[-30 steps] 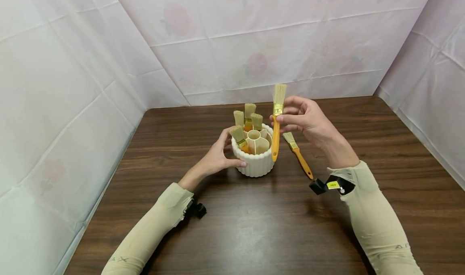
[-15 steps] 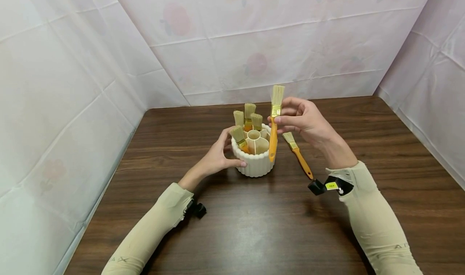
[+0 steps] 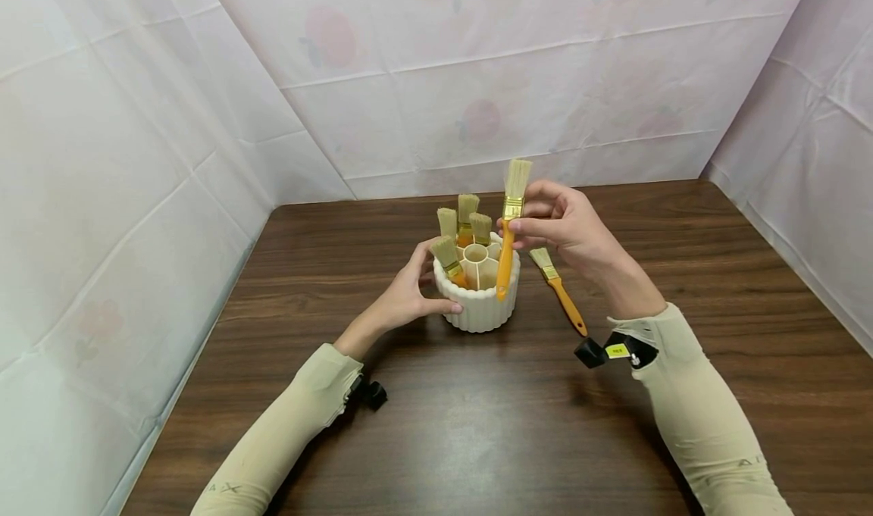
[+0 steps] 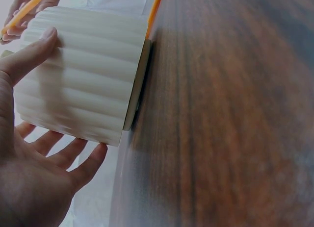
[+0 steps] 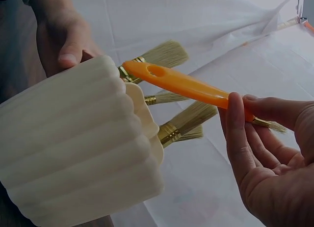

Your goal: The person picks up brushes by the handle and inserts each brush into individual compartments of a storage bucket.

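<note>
A white ribbed holder (image 3: 480,308) (image 4: 83,77) (image 5: 73,153) with inner compartments stands on the brown table (image 3: 477,425). Several orange-handled brushes (image 3: 466,224) stand in it, bristles up. My left hand (image 3: 404,295) (image 4: 29,138) grips the holder's left side, thumb on its front. My right hand (image 3: 567,226) (image 5: 274,163) pinches an orange-handled brush (image 3: 507,232) (image 5: 184,85) near its ferrule, bristles up, the handle end hanging just over the holder's right rim. Another brush (image 3: 559,289) lies on the table right of the holder.
Pale sheeting (image 3: 170,122) walls the table on the left, back and right. Black wrist mounts (image 3: 596,349) sit at both sleeves. Bare wood stretches in front of the holder.
My right hand has carried the held brush leftward, from beside the holder's right wall to over its rim. The left hand and holder have stayed put.
</note>
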